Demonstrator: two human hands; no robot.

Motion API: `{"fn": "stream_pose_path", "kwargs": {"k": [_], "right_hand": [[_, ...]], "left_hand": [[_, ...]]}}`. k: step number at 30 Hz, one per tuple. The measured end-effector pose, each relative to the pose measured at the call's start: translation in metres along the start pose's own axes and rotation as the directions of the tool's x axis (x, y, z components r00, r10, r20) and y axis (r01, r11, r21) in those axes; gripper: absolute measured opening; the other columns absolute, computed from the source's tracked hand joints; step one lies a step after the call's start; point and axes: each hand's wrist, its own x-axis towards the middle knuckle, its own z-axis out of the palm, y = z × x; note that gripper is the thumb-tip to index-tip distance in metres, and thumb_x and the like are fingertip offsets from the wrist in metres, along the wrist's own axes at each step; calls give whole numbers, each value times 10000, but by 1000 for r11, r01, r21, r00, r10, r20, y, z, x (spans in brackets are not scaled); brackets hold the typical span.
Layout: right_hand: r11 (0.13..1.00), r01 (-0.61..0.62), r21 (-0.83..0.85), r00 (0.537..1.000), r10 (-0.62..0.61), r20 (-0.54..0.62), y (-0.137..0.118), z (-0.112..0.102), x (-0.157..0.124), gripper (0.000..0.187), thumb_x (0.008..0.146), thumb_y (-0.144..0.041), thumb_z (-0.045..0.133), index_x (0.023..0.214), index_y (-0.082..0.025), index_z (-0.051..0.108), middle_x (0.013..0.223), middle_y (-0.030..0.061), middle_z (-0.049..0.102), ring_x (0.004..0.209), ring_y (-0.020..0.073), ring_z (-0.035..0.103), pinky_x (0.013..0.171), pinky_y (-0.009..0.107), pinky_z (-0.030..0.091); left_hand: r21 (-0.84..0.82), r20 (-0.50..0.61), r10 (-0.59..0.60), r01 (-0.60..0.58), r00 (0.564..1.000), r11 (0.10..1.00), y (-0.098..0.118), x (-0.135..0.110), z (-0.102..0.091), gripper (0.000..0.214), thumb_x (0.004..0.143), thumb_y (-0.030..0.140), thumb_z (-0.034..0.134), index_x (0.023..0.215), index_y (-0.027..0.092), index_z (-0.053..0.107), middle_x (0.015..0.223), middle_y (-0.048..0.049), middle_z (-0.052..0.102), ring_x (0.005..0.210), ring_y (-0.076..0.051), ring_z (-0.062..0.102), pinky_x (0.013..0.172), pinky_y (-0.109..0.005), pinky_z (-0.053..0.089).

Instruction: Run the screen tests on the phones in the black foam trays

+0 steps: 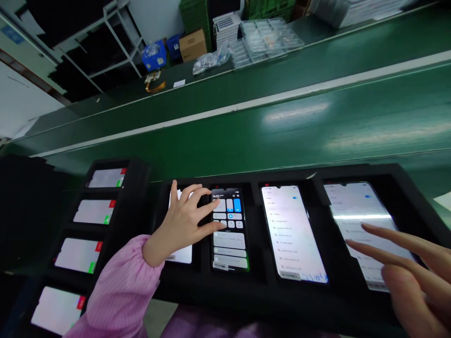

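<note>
My left hand (185, 218) is open, fingers spread, over a smartphone (229, 251) with a dark control panel on its screen; the index finger and thumb are at its left side, touching or just above the glass. Under that hand lies another phone with a white screen (185, 253), largely covered. Further right, a phone with a settings list (294, 234) rests in its slot. My right hand (412, 267) hovers over or touches the rightmost phone (347, 199), two fingers stretched out across its list. All these phones lie in a black tray (253, 277).
On the left stands a second black tray (66, 230) with several white-screened phones, each with red and green corner marks. Beyond the trays runs a green conveyor (211, 145) with a pale rail. A cardboard box (192, 45), a blue bin (154, 56) and plastic trays (268, 40) sit at the back.
</note>
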Motion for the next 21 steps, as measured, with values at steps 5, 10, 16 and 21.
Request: {"fn": "stream_pose_path", "kwargs": {"k": [5, 10, 16, 21], "right_hand": [[1000, 9, 10, 1000, -9, -26, -5, 1, 2, 285, 1038, -322, 483, 1157, -437, 715, 1419, -23, 665, 1201, 288, 666, 874, 507, 531], [999, 14, 39, 999, -12, -45, -3, 4, 0, 280, 1033, -343, 497, 1155, -428, 735, 1408, -16, 675, 1216, 297, 668, 815, 488, 561], [998, -33, 47, 998, 36, -56, -2, 6, 1, 351, 999, -371, 531, 1213, -580, 714, 1370, -44, 696, 1224, 313, 679, 692, 523, 594], [997, -39, 61, 997, 43, -57, -2, 5, 0, 371, 990, -385, 537, 1231, -613, 702, 1357, -45, 702, 1224, 323, 680, 680, 540, 602]], "left_hand": [[7, -111, 12, -12, 994, 1000, -2, -5, 2, 465, 991, 614, 623, 1277, 269, 750, 1364, -136, 662, 1327, -355, 549, 1215, -833, 176], [-2, -172, 13, -13, 985, 1000, -3, -9, 1, 444, 994, 608, 626, 1265, 280, 752, 1325, -115, 676, 1291, -315, 564, 1249, -774, 169], [-6, -54, -9, 9, 998, 1000, -2, -7, 5, 450, 956, 624, 676, 1249, 292, 764, 1385, -117, 661, 1341, -348, 535, 1219, -842, 139], [-2, -60, -14, 14, 998, 1000, -3, -11, 4, 445, 944, 614, 699, 1249, 297, 767, 1381, -113, 661, 1339, -342, 537, 1233, -835, 134]]}}
